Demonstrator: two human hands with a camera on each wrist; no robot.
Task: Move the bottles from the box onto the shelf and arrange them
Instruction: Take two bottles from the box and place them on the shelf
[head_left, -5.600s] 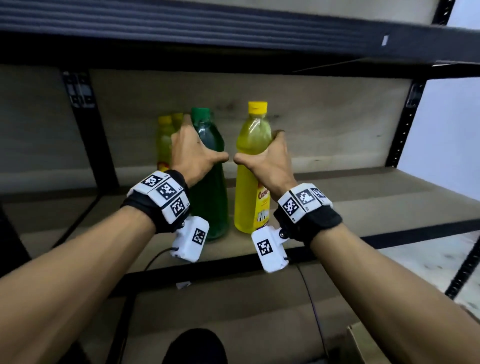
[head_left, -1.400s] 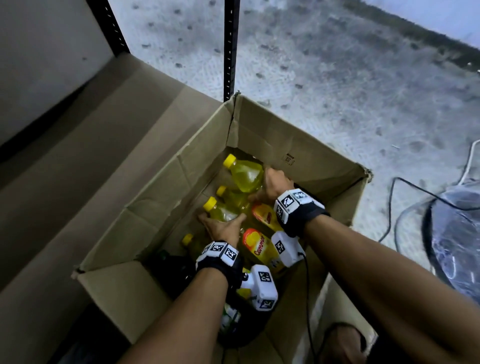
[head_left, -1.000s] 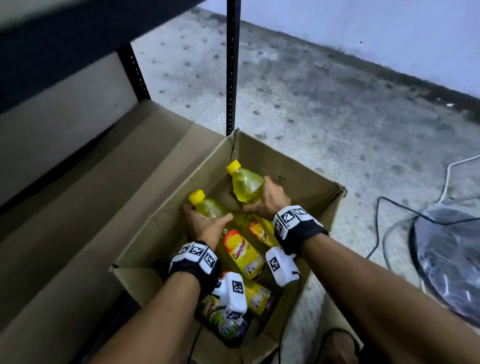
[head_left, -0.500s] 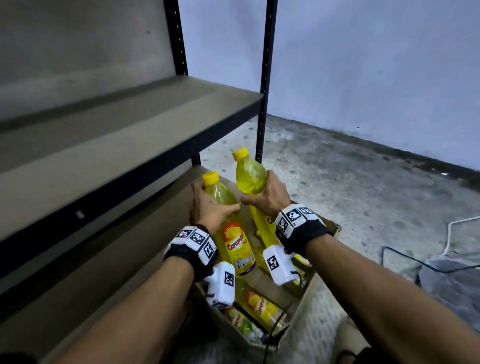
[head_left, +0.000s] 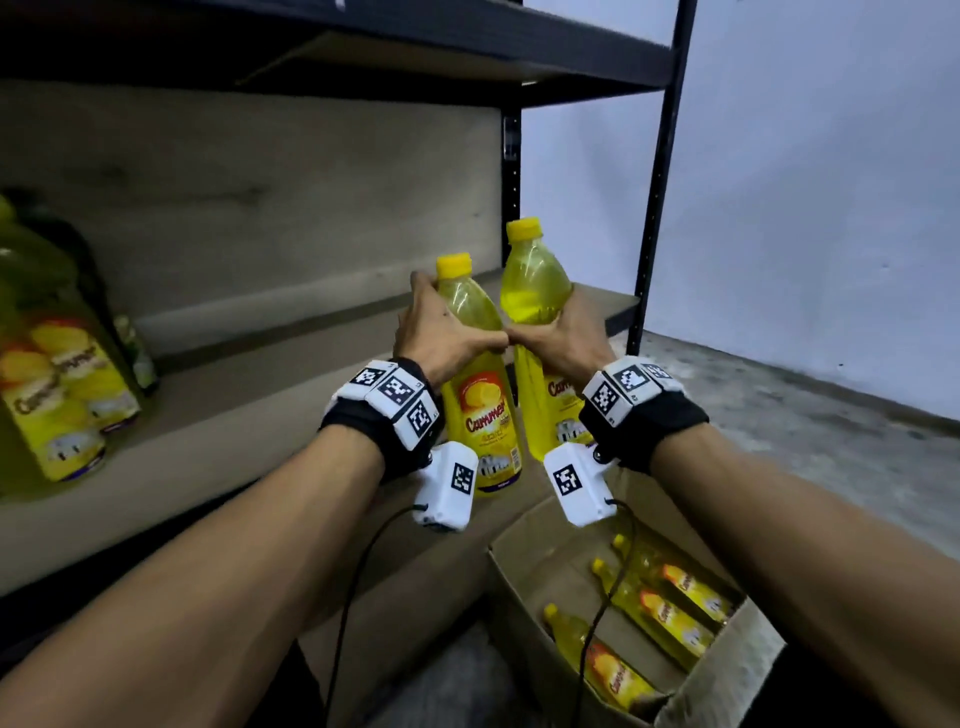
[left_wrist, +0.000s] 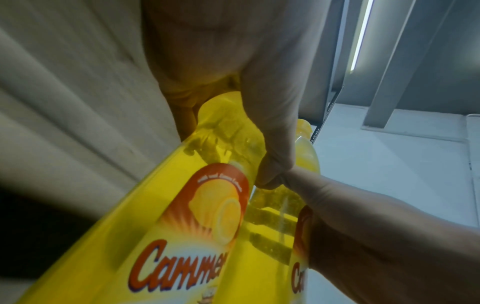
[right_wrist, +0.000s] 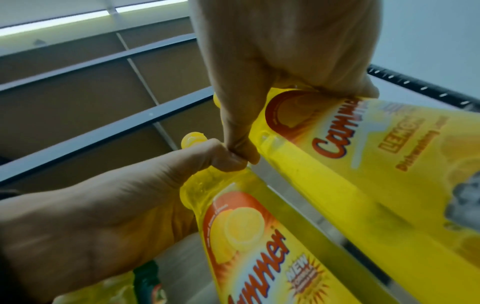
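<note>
My left hand (head_left: 441, 338) (left_wrist: 259, 92) grips a yellow Cammer bottle (head_left: 483, 415) (left_wrist: 182, 236) around its upper body. In my right hand (head_left: 561, 343) (right_wrist: 285, 51) I hold a second yellow bottle (head_left: 530, 280) (right_wrist: 363, 164) the same way. Both bottles are upright, side by side in the air, in front of the right end of the wooden shelf board (head_left: 234, 415). My thumbs touch between them. Below at the right is the open cardboard box (head_left: 524, 639) with several yellow bottles (head_left: 670, 608) lying in it.
Yellow bottles (head_left: 57, 389) and a dark green one (head_left: 130, 338) stand at the shelf's left end. An upper shelf (head_left: 467, 47) hangs overhead and a black upright post (head_left: 660, 182) stands at the right. Wrist camera cables dangle over the box.
Both hands have lifted their bottles out of the box and up to the height of the shelf board. The view has swung from the floor to the shelf.
</note>
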